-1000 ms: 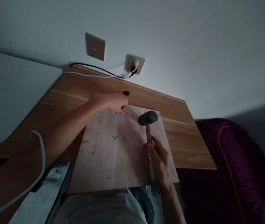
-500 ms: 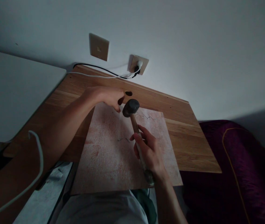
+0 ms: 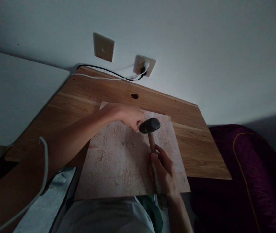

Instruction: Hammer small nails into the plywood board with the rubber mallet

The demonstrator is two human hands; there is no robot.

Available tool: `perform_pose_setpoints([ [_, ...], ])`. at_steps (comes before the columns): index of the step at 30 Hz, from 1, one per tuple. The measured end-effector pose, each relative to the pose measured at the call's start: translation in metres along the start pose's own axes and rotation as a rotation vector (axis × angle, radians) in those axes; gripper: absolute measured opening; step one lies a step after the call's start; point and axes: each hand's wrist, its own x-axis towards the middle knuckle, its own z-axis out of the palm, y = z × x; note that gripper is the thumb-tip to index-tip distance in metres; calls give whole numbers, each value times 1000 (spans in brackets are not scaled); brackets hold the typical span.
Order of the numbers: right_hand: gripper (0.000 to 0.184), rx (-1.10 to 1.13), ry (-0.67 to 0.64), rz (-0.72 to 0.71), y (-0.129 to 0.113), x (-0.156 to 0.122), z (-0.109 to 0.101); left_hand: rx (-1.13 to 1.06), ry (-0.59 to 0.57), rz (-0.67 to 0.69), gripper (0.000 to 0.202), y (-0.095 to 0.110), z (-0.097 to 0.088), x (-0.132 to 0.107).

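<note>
My right hand (image 3: 165, 173) is wrapped round the wooden handle of a mallet (image 3: 150, 125) with a black head. The head hangs above the far part of a worn, reddish-white board (image 3: 109, 171). Just left of the head, my left hand (image 3: 131, 116) has its fingers curled together over the board; whatever they pinch, if anything, is hidden. Two small nails, one being this nail (image 3: 133, 144), show near the board's middle. A thin tip, likely of another nail, pokes out past the mallet head's right side.
Under the board is a wooden desk (image 3: 196, 145) with a cable hole (image 3: 134, 96). Black and white cables run along its back to a wall socket (image 3: 146, 66). A white panel (image 3: 18, 100) stands at the left, purple fabric (image 3: 225, 155) at the right. A white cord (image 3: 46, 161) crosses my left forearm.
My left hand has moved right and nearer to me, its fingers closing from a spread pose. The mallet has shifted right and nearer too, now covering most of the far row of nails.
</note>
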Motion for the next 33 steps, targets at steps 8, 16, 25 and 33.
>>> perform_pose_setpoints([
  [8, 76, 3, -26, -36, 2, 5, 1, 122, -167, 107, 11, 36, 20, 4],
  [16, 73, 34, -12, -29, 2, 3, 2, 75, -70, 24, 20, 18, 1, -4],
  [25, 74, 26, -7, -20, 2, 3, 3, 112, 119, -152, 20, -63, -13, -9],
  [33, 76, 20, -18, -30, 0, 4, 3, 78, 130, -86, 11, -72, -5, 2],
])
